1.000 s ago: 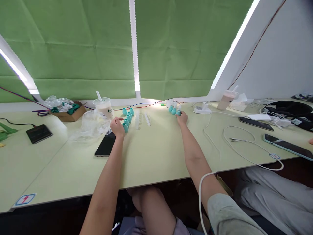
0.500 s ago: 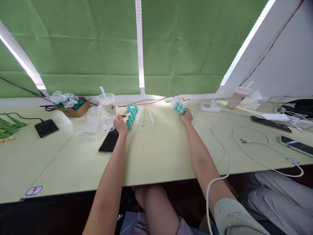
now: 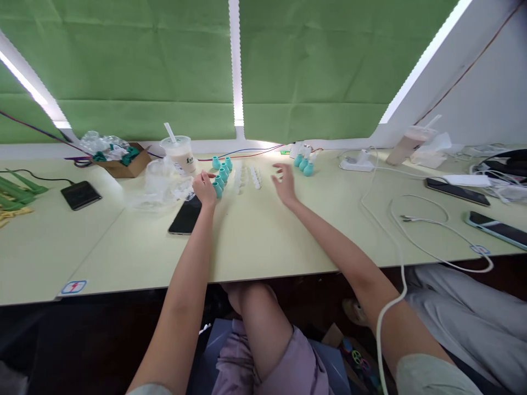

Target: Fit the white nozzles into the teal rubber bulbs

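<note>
My left hand (image 3: 205, 188) rests over the black phone (image 3: 186, 215), its fingers curled together beside a row of small turquoise vase-shaped pieces (image 3: 220, 180). Whatever lies between those fingertips, if anything, is hidden. My right hand (image 3: 285, 185) hovers over the table with fingers spread and nothing in them. To its right stand three rounded turquoise pieces (image 3: 303, 164) with white parts behind or on top of them. Between my hands lie narrow white strips of small parts (image 3: 256, 178), one of them a clear-looking strip (image 3: 237, 179) close to the turquoise row.
Behind my left hand are a drink cup (image 3: 178, 154), a crumpled plastic bag (image 3: 158, 184) and a cardboard box (image 3: 125, 166). On the right are a power strip (image 3: 357, 163), a white cable (image 3: 401, 274), another drink cup (image 3: 408, 145) and phones (image 3: 497, 227). Another person's leg (image 3: 457, 302) is at the right.
My right hand has let go of the front turquoise piece on the right and moved left, its fingers opening. My left hand stays by the row. The view has tilted slightly downward.
</note>
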Demonstrator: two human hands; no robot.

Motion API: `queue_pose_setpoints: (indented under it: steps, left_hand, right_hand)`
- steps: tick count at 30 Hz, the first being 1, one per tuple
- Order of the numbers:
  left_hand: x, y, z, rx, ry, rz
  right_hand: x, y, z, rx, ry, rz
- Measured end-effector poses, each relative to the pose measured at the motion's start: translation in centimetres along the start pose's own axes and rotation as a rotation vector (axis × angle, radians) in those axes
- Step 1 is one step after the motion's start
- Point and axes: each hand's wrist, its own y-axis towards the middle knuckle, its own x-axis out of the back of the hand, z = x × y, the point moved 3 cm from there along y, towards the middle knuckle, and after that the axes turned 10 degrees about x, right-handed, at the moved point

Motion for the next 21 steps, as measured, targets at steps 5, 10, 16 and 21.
queue_pose_setpoints:
  steps: [5, 10, 16, 21]
  left_hand:
    - [-0.1, -0.4, -0.4, -0.037, -0.003, 0.011]
    - [0.0, -0.8, -0.7, -0.044, 0.011, 0.019]
    - [-0.1, -0.8, -0.8, -0.053, -0.012, 0.055]
    - [0.0, -1.2, -1.4, -0.101, 0.011, 0.067]
  right_hand:
    - [-4.1, -3.3, 2.6, -0.030, -0.130, 0.294]
    - [-4.6, -2.6, 2.1, -0.149, -0.284, 0.233]
    - [-4.9, -2.2, 0.7, -0.243, -0.268, 0.223]
    - [-4.7, -2.2, 0.7, -0.268, -0.201, 0.173]
